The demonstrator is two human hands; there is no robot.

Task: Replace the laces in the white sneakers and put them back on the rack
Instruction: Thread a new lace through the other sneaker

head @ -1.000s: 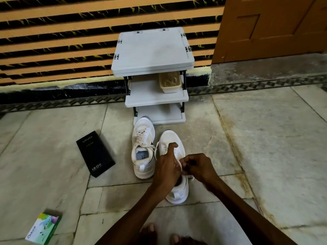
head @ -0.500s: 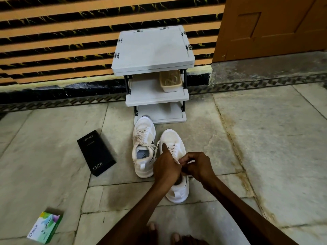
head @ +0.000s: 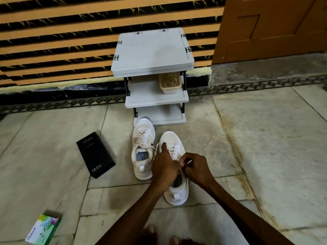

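Nearest, the person's bare toes [head: 150, 230] show at the bottom edge, and a green box [head: 44, 228] lies well to the left. Just beyond, both hands meet over the near sneaker [head: 177, 197]. The right hand [head: 196, 168] pinches a bit of white lace [head: 172, 153] in curled fingers. The left hand [head: 164, 165] points its forefinger along the tongue, but its own back hides whether the other fingers grip anything. The eyelets look threaded, so this shoe seems to be at the final tightening or tying. Beside it, the far sneaker [head: 143, 147] stands laced, with its ends lying loose. A black box [head: 95, 154] lies to the left. Farther on, the rack [head: 154, 52] holds only a basket [head: 169, 83] on its middle shelf. Neither sneaker is on it yet, so finishing the knots and shelving both remain.
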